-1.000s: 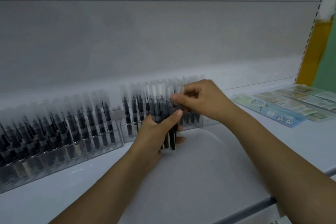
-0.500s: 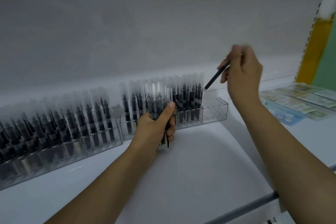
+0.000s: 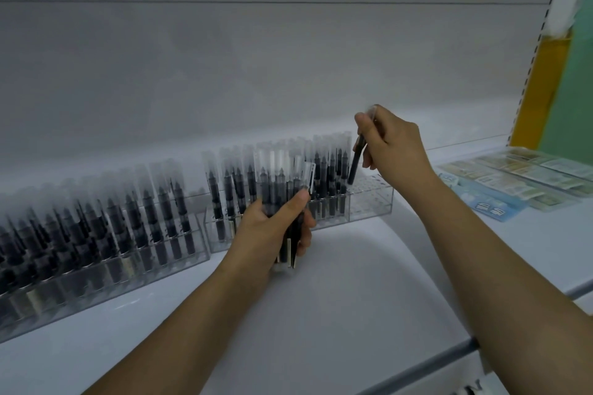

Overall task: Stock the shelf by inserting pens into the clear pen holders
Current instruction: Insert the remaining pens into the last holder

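My left hand (image 3: 276, 228) grips a bundle of black pens with clear caps (image 3: 280, 183), held upright in front of the middle clear pen holder (image 3: 369, 202). My right hand (image 3: 390, 141) pinches a single black pen (image 3: 355, 167) near its cap, almost upright, its lower tip just above the empty holes at that holder's right end. The holder's left and middle rows are filled with pens. A second clear holder (image 3: 96, 253) at the left is packed with black pens.
All of this stands on a white shelf (image 3: 353, 298) with a white back panel. Flat packaged items (image 3: 513, 183) lie on the shelf at the right. A yellow and green upright (image 3: 552, 90) borders the far right. The shelf's front rail (image 3: 449, 359) runs under my right forearm.
My right hand drew one pen out of the bundle, lifted it up and right, and has now brought it down, turned nearly upright, over the holder's empty right end. The left hand stayed put.
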### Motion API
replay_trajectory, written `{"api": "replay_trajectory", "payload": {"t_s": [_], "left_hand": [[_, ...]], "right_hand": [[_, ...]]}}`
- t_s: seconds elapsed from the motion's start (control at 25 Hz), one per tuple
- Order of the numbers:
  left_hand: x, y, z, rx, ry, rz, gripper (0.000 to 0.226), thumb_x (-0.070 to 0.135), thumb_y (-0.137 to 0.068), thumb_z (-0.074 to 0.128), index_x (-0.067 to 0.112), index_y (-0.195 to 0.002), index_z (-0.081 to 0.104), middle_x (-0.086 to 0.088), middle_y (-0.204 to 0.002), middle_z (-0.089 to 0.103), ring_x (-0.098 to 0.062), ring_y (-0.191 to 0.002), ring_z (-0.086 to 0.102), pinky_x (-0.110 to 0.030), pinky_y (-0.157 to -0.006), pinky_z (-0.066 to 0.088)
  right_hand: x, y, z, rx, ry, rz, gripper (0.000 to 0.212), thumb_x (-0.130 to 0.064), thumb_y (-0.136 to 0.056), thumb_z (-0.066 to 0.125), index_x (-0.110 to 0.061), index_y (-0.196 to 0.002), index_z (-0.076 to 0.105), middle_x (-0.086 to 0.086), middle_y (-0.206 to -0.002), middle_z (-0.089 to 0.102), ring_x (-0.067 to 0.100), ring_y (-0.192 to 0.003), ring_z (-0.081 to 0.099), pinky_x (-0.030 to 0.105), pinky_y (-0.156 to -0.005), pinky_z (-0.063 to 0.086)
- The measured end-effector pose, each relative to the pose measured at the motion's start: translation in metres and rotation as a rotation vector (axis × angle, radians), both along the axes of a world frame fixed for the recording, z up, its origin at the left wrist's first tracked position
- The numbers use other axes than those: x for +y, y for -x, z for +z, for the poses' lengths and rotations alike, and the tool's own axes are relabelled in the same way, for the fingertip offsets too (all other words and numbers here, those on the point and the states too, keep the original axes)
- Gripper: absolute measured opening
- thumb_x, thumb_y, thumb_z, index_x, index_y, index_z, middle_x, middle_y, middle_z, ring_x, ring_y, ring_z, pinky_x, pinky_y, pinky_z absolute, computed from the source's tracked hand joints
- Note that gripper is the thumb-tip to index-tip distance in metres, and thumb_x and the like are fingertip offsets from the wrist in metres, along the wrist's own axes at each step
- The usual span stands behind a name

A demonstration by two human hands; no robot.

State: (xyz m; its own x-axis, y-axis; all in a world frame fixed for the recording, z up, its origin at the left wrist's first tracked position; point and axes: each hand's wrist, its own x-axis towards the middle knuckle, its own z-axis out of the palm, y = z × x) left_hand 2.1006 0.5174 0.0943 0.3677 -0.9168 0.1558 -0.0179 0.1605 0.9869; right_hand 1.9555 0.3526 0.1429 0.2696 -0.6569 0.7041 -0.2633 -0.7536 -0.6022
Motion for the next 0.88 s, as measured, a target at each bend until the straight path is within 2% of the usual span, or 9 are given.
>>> {"api": "replay_trajectory", "payload": {"t_s": [0.16,0.28,0.36,0.52,0.6,0.68,0.72,0.76,0.88], "left_hand": [[0.001,0.001,0.0,0.005,0.022,0.001,0.038,0.037,-0.089,0.066,0.013,-0.06,0.069,-0.018,-0.068,0.062,-0.022,-0.051,0.054,-0.031,-0.052,0.046],[0.0,0.0,0.0,0.0,0.026,-0.002,0.037,0.038,-0.088,0.067,0.012,-0.062,0.069,-0.018,-0.069,0.062,-0.022,-0.051,0.054,-0.03,-0.051,0.046],[0.0,0.0,0.001,0.017,0.035,-0.004,0.034,0.037,-0.088,0.068,0.013,-0.063,0.069,-0.017,-0.07,0.063,-0.022,-0.052,0.055,-0.03,-0.051,0.046],[0.001,0.0,0.0,0.04,0.027,-0.001,0.028,0.033,-0.087,0.069,0.007,-0.075,0.069,-0.011,-0.071,0.067,-0.022,-0.057,0.058,-0.03,-0.051,0.048],[0.001,-0.002,0.0,0.051,-0.003,0.01,0.031,0.037,-0.084,0.072,0.006,-0.08,0.07,-0.012,-0.069,0.067,-0.025,-0.058,0.057,-0.031,-0.055,0.047],[0.002,-0.003,0.001,0.059,-0.02,0.025,0.034,0.04,-0.082,0.073,0.006,-0.084,0.071,-0.013,-0.067,0.067,-0.026,-0.057,0.056,-0.031,-0.056,0.047],[0.002,-0.003,0.002,0.06,-0.022,0.032,0.035,0.041,-0.082,0.073,0.006,-0.085,0.071,-0.012,-0.067,0.067,-0.026,-0.057,0.056,-0.03,-0.054,0.047],[0.002,-0.001,0.002,0.064,-0.022,0.04,0.035,0.041,-0.082,0.072,0.005,-0.086,0.07,-0.012,-0.067,0.068,-0.026,-0.055,0.057,-0.029,-0.052,0.047],[0.003,0.001,0.004,0.076,-0.026,0.077,0.035,0.038,-0.085,0.07,0.004,-0.089,0.07,-0.013,-0.067,0.069,-0.023,-0.05,0.06,-0.024,-0.041,0.046]], "right_hand": [[-0.001,0.0,0.0,0.027,-0.024,0.031,0.033,-0.038,-0.103,0.046,-0.01,-0.087,0.056,-0.003,-0.059,0.064,0.01,-0.047,0.062,0.015,-0.052,0.05],[-0.004,-0.006,-0.008,0.161,-0.097,0.074,0.033,-0.035,-0.103,0.048,-0.009,-0.084,0.059,-0.002,-0.06,0.065,0.004,-0.046,0.061,0.008,-0.052,0.045],[-0.008,-0.007,-0.011,0.301,-0.079,0.061,0.036,-0.039,-0.102,0.047,-0.009,-0.084,0.059,-0.001,-0.062,0.066,0.002,-0.047,0.061,0.01,-0.052,0.045],[-0.012,0.0,-0.008,0.496,-0.094,0.003,0.051,-0.051,-0.1,0.042,-0.012,-0.075,0.065,-0.005,-0.066,0.065,0.007,-0.056,0.059,0.026,-0.063,0.044],[-0.009,0.002,-0.004,0.438,-0.065,-0.152,0.064,-0.059,-0.099,0.031,-0.014,-0.071,0.067,-0.005,-0.065,0.062,0.008,-0.061,0.056,0.026,-0.064,0.042],[0.002,0.005,0.004,0.117,0.011,-0.223,0.068,-0.058,-0.1,0.029,-0.013,-0.067,0.067,-0.007,-0.057,0.055,0.009,-0.056,0.052,0.022,-0.06,0.038],[0.01,0.006,0.007,-0.004,0.031,-0.139,0.065,-0.056,-0.1,0.032,-0.013,-0.067,0.067,-0.007,-0.054,0.053,0.01,-0.053,0.051,0.022,-0.06,0.038],[0.02,0.005,0.01,-0.033,0.006,0.005,0.061,-0.057,-0.098,0.035,-0.014,-0.068,0.068,-0.005,-0.055,0.055,0.011,-0.052,0.051,0.021,-0.061,0.04],[0.046,-0.012,0.006,0.243,-0.093,0.316,0.047,-0.062,-0.084,0.051,-0.022,-0.071,0.072,-0.001,-0.062,0.066,0.011,-0.052,0.055,0.022,-0.057,0.048]]}}
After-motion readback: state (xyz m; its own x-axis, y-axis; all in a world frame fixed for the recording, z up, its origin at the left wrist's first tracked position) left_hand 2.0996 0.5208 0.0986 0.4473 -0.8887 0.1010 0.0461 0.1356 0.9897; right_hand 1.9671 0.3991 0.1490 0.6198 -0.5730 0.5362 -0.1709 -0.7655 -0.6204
